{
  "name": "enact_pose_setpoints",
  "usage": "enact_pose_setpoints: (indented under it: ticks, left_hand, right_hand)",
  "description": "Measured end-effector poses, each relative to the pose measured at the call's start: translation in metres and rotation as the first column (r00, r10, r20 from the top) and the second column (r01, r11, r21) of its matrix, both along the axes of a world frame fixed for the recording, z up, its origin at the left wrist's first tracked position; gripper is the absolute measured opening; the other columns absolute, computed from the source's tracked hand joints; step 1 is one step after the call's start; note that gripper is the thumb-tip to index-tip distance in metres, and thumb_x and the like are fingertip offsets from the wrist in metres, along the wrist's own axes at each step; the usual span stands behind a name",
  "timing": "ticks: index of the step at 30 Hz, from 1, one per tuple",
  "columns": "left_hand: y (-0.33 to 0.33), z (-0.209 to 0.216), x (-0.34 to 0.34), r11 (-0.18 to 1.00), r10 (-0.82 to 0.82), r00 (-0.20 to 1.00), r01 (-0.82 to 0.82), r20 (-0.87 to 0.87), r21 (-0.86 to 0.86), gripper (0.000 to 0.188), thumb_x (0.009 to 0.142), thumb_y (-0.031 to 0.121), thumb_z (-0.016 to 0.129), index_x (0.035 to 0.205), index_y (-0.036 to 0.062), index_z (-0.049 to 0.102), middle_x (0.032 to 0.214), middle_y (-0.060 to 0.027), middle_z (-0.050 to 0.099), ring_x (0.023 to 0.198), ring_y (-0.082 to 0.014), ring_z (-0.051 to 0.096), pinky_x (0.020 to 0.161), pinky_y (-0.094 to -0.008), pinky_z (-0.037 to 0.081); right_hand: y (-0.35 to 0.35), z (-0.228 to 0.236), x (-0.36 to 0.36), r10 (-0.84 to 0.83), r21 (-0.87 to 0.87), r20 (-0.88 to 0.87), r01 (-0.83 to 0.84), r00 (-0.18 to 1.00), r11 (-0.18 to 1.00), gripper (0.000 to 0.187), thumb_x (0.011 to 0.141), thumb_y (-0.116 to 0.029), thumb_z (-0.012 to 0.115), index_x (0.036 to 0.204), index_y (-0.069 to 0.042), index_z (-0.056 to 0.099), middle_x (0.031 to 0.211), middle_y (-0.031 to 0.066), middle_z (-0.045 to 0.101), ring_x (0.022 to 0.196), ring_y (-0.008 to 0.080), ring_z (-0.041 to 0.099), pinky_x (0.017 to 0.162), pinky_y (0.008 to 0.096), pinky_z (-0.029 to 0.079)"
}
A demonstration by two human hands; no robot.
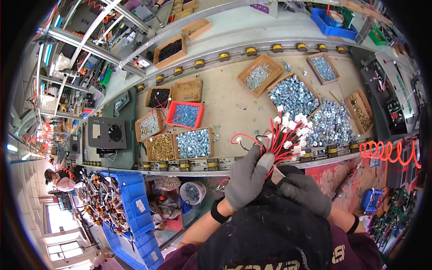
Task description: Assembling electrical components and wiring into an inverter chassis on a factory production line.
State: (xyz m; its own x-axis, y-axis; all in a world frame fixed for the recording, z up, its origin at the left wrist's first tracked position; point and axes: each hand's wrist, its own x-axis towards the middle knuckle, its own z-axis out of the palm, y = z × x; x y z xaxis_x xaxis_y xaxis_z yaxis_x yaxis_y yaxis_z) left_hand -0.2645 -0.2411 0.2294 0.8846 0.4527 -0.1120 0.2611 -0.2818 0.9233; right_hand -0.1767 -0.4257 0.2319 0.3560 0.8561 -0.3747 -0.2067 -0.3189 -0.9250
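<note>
Spreading like a fan, the bundle of red and black wires point(283, 146) with white plugs at its ends was in front of the person's body, above the near edge of the worktop point(229, 108). The left hand point(247, 180), in a grey glove, was closed around the lower part of this bundle, with the thumb pressed against the wires. The right hand point(307, 192), gloved also in grey, was just beside it with bent fingers, near a small flat piece point(277, 174); I could not tell whether it grasped this piece. Behind the plugs, a loose heap of silvery screws point(332, 123) lay on the worktop, next to a box filled with bigger silvery fasteners point(293, 95). To the right of the heap stood a cardboard box point(365, 102) of brass-coloured parts. On the left side, a red tray point(182, 125) with small bluish screws stood among several cardboard boxes point(188, 91). Farther left there was a black device point(108, 132) with a round part. Below the worktop's edge, a blue crate point(128, 189) was full of assembled parts, and a red coiled hose point(389, 150) hung at the right.
</note>
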Motion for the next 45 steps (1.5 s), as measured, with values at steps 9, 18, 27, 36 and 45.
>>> enact_pose_setpoints:
  ticks: [9,18,27,36,45]
  left_hand:
    - [-0.009,0.011,0.001,0.973,-0.007,1.000,0.001,0.026,0.231,0.036,0.098,0.038,0.054,0.085,0.0042,0.054,0.055,-0.0163,0.051,0.053,-0.0380,0.057,0.050,-0.0439,0.041]
    - [-0.016,0.015,-0.004,0.936,-0.034,0.999,0.031,0.002,0.351,0.030,0.096,0.036,0.056,0.083,0.0090,0.056,0.053,-0.0139,0.051,0.050,-0.0369,0.057,0.046,-0.0439,0.041]
    - [0.003,-0.015,-0.022,0.932,0.175,0.973,-0.114,-0.153,0.345,0.029,0.097,0.036,0.056,0.092,0.0072,0.058,0.059,-0.0157,0.059,0.055,-0.0406,0.059,0.050,-0.0478,0.044]
    - [0.020,-0.026,0.009,0.865,-0.141,0.973,0.032,-0.182,-0.501,0.050,0.104,0.034,0.045,0.130,-0.0097,0.051,0.111,-0.0130,0.065,0.104,-0.0136,0.057,0.093,-0.0283,0.044]
    - [0.031,-0.057,0.002,0.754,-0.516,0.829,0.321,-0.214,-0.573,0.076,0.093,0.043,0.062,0.144,-0.0054,0.034,0.135,-0.0155,0.051,0.123,-0.0190,0.049,0.105,-0.0347,0.037]
  right_hand:
    - [-0.004,0.000,-0.008,-0.085,0.035,0.122,0.081,0.989,0.996,0.042,0.099,-0.039,0.053,0.099,0.001,0.065,0.081,0.0131,0.061,0.072,0.0214,0.057,0.069,0.0346,0.046]
    - [-0.021,-0.004,-0.012,-0.102,-0.028,0.230,0.111,0.968,0.993,0.038,0.097,-0.039,0.056,0.101,-0.002,0.066,0.079,0.0147,0.062,0.069,0.0244,0.059,0.065,0.0356,0.047]
    - [-0.036,0.053,0.003,-0.823,0.367,0.287,0.737,0.491,0.568,0.021,0.097,-0.020,0.054,0.101,0.001,0.056,0.078,0.0020,0.052,0.060,0.0054,0.044,0.053,0.0217,0.034]
    - [0.005,-0.003,0.025,-0.364,0.053,0.117,0.360,0.924,0.931,0.038,0.090,-0.015,0.065,0.122,0.005,0.058,0.089,0.0045,0.064,0.075,0.0075,0.055,0.066,0.0234,0.046]
    - [-0.176,-0.125,-0.018,-0.691,0.003,0.527,0.812,0.495,0.584,0.032,0.098,-0.010,0.051,0.126,0.004,0.056,0.096,0.0060,0.062,0.078,0.0114,0.056,0.070,0.0250,0.047]
